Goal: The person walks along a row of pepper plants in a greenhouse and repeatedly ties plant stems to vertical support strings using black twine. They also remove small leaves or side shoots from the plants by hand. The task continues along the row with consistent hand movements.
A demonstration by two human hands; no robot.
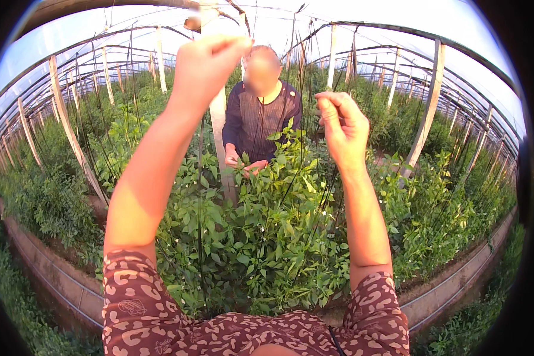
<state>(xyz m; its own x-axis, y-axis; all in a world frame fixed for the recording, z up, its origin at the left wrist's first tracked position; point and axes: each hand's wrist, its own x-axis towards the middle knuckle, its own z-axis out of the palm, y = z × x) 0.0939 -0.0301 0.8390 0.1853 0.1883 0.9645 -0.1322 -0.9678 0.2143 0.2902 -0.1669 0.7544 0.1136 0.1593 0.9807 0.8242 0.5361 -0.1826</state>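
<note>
My left hand is raised high near the top of the view, in front of a post, with thumb and fingertips drawn together; whether something thin is between them is not clear. Lower and to the right, my right hand has its fingers curled, the thumb near the index finger, close to dark strings that hang down; whether it pinches one cannot be told. Leafy pepper plants with small white flowers fill the space below and between my forearms. Another dark string runs down through the leaves at the left.
A person in a dark top stands behind the plants, hands among the leaves. Posts and arched frame bars surround the rows. Low bed edges with pale lines lie at right and left.
</note>
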